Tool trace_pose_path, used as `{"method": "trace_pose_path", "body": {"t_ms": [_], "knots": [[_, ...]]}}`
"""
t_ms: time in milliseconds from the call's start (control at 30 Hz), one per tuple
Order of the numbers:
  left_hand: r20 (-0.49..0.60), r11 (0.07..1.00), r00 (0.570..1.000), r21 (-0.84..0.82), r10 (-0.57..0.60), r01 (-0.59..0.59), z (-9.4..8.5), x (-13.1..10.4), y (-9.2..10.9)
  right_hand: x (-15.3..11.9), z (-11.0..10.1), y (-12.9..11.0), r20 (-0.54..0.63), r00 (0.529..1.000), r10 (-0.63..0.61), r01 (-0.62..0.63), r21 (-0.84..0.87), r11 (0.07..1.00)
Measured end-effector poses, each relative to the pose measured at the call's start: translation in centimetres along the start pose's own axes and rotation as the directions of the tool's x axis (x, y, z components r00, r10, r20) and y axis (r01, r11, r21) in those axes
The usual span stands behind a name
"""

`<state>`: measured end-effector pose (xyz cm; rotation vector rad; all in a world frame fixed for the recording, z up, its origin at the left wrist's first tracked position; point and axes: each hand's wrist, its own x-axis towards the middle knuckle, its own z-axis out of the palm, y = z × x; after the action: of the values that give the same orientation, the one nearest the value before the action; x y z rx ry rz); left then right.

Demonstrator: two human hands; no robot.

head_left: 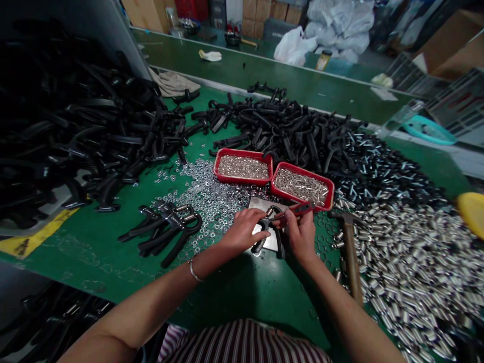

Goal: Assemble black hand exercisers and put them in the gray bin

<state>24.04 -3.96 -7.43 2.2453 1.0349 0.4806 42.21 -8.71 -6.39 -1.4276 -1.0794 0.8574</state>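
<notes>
My left hand [244, 231] is closed around one side of a black hand grip exerciser [280, 243], thumb and fingers at its upper part. The exerciser lies over a flat metal plate [257, 203], its two handles toward me. In my right hand [303, 239] are red-handled pliers [302, 207], with the jaws pointing left at the exerciser's top. What exactly the jaws touch is too small to tell. Left of my left hand rests a cluster of black exercisers with springs [174, 222].
Behind the plate stand two red trays [243, 180] of small metal parts. Washers [206, 184] are scattered to the left. A hammer [351, 257] lies on the right beside piled metal cylinders [408, 262]. Black handles [280, 121] are heaped at the back and left.
</notes>
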Motion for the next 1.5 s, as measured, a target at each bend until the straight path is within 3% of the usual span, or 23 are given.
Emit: {"method": "trace_pose_path", "body": {"t_ms": [133,233,333,433,500,600,700,833,1067,1200,1300,1400,1467,1500], "knots": [[0.0,1.0,1.0,0.001,0.003,-0.003,0.1,-0.1,-0.1,-0.4,0.2,0.3,-0.017,1.0,-0.024,0.022,-0.096,0.995],[0.007,1.0,1.0,-0.007,0.004,-0.004,0.0,-0.1,-0.1,-0.8,0.4,1.0,-0.023,0.991,-0.13,0.113,-0.358,0.927],[0.008,1.0,1.0,-0.015,0.01,-0.01,-0.2,-0.1,0.1,-1.0,0.8,1.2,0.053,0.971,-0.232,0.219,-0.578,0.786],[0.014,1.0,1.0,0.001,0.014,-0.014,-0.4,-0.1,0.4,-0.3,1.2,0.6,0.152,0.961,-0.233,0.276,-0.599,0.752],[0.019,1.0,1.0,0.023,0.014,-0.015,-0.4,-0.1,0.6,0.9,1.2,-0.3,0.156,0.973,-0.168,0.224,-0.491,0.842],[0.002,0.999,1.0,0.052,0.006,-0.006,-0.3,-0.1,0.7,2.8,0.8,-1.7,0.16,0.987,0.026,-0.006,-0.126,0.992],[-0.006,0.998,1.0,0.061,0.001,-0.001,-0.2,-0.1,0.5,3.6,0.0,-2.4,0.156,0.983,0.096,-0.127,0.199,0.972],[0.002,0.999,1.0,0.052,0.006,-0.006,-0.2,-0.1,0.5,2.6,-0.7,-1.7,0.106,0.991,0.08,-0.113,0.348,0.931],[-0.009,0.998,1.0,0.06,0.004,-0.003,-0.3,-0.3,0.4,1.0,-0.5,0.3,0.068,0.996,0.066,-0.078,0.188,0.979],[-0.022,0.998,1.0,0.058,0.013,-0.012,0.1,-0.3,0.3,0.9,0.2,0.4,0.047,0.998,0.039,-0.044,0.114,0.993],[-0.023,0.997,1.0,0.071,0.017,-0.015,0.0,0.1,0.5,0.9,0.7,-0.1,-0.034,0.999,-0.021,0.022,0.029,0.999],[0.018,0.996,0.997,0.056,0.068,-0.069,-1.6,-0.1,0.3,0.6,-0.3,-0.9,-0.09,0.991,-0.099,0.082,-0.173,0.981],[0.03,0.992,0.993,0.058,0.111,-0.112,-3.5,-1.5,-0.1,0.2,-2.4,-1.1,0.007,0.996,-0.084,0.08,-0.396,0.915],[0.037,0.989,0.991,0.069,0.125,-0.127,-4.4,-2.8,-0.4,-0.2,-3.8,-1.0,0.1,0.994,-0.044,0.091,-0.543,0.835]]}}
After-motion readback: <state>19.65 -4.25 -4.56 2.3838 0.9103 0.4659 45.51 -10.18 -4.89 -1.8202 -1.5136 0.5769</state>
